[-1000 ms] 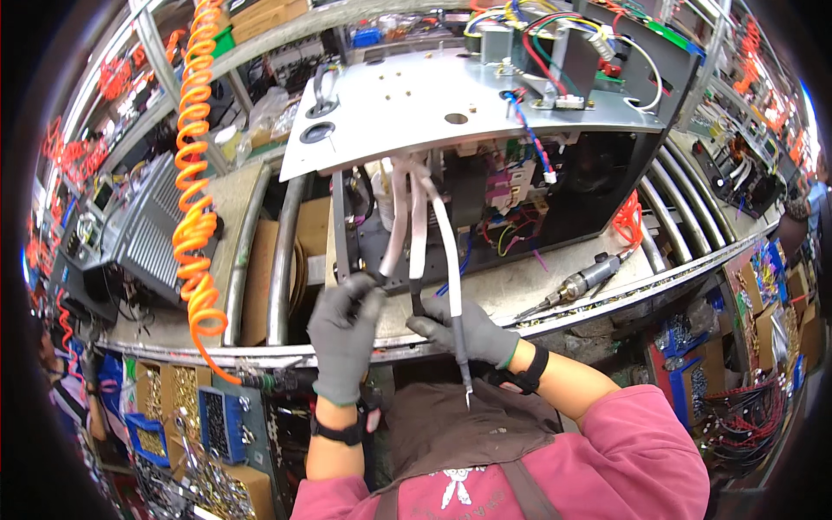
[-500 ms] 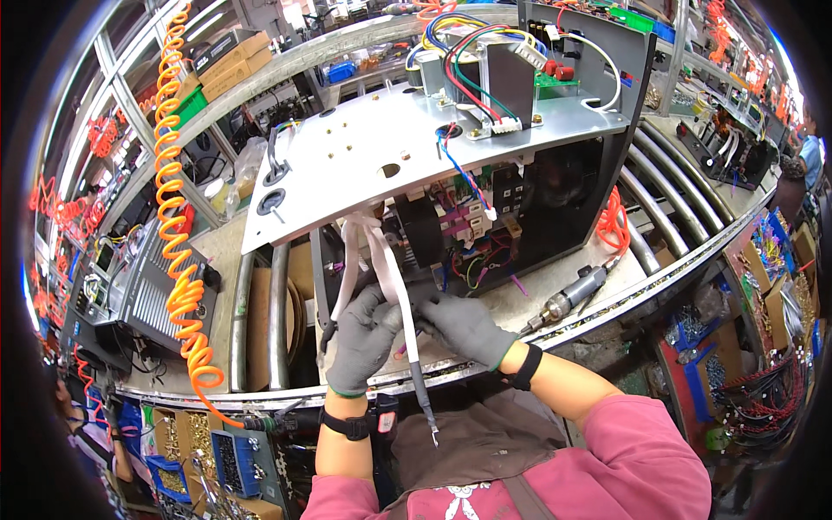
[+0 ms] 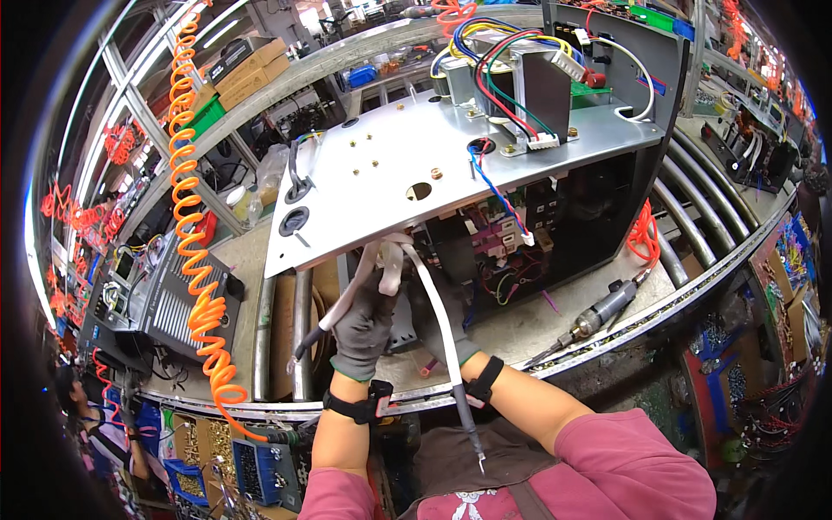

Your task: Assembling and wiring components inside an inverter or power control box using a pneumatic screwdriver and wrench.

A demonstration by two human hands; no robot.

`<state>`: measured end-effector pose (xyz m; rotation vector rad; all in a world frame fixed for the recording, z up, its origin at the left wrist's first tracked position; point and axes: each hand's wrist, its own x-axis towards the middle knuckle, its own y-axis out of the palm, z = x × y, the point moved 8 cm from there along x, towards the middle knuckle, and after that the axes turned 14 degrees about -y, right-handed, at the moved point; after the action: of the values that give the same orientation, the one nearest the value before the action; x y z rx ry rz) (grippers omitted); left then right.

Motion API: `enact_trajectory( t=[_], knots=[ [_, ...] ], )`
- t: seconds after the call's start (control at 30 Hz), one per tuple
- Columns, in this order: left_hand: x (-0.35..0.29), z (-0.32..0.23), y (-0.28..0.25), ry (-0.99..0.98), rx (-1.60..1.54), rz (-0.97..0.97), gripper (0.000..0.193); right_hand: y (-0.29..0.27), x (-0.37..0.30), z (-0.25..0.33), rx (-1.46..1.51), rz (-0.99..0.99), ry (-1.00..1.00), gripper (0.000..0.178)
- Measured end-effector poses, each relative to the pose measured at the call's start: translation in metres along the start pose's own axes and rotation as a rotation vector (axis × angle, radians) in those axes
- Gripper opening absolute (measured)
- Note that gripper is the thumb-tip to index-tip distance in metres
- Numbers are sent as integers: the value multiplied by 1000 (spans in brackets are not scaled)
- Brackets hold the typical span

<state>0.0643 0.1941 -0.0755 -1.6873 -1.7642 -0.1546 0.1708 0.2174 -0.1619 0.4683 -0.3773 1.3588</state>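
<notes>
A machine chassis with a pale metal plate (image 3: 338, 191) on top stands before me, its front side uncovered. White-sleeved cables (image 3: 433, 286) loop from under the plate's front edge, and their dark ends hang down toward me. My left hand (image 3: 364, 325), in a grey glove, reaches up under that edge beside the sleeves; its fingers are mostly hidden. Close by on the right, my gloved right hand (image 3: 444, 325) extends into the shadow below the plate, partly covered by a white sleeve. What its fingers do is hidden.
A power screwdriver (image 3: 598, 312) with an orange hose lies right of my hands. Metal rollers (image 3: 689, 217) run along the bench. An orange coiled hose (image 3: 195, 260) hangs at left, near a grey finned unit (image 3: 186, 303). Parts bins (image 3: 256, 468) sit below the bench edge.
Both hands have moved farther in under the plate, and the right has come closer to the left. One sleeved cable now slants out left across my left hand. The whole view has shifted slightly.
</notes>
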Motion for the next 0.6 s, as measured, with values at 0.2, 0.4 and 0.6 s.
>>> enact_trajectory(
  t=[0.2, 0.4, 0.6],
  knots=[
    [-11, 8, -4, 156, 211, -99, 33, 10, -12, 9, -371, 6, -394, 38],
    [-9, -14, 1, 246, 310, -258, 30, 16, -11, -43, 2, -82, -206, 32],
    [-12, -12, -1, 259, 412, -341, 24, 11, -12, -63, 113, -100, 1, 25]
  ],
)
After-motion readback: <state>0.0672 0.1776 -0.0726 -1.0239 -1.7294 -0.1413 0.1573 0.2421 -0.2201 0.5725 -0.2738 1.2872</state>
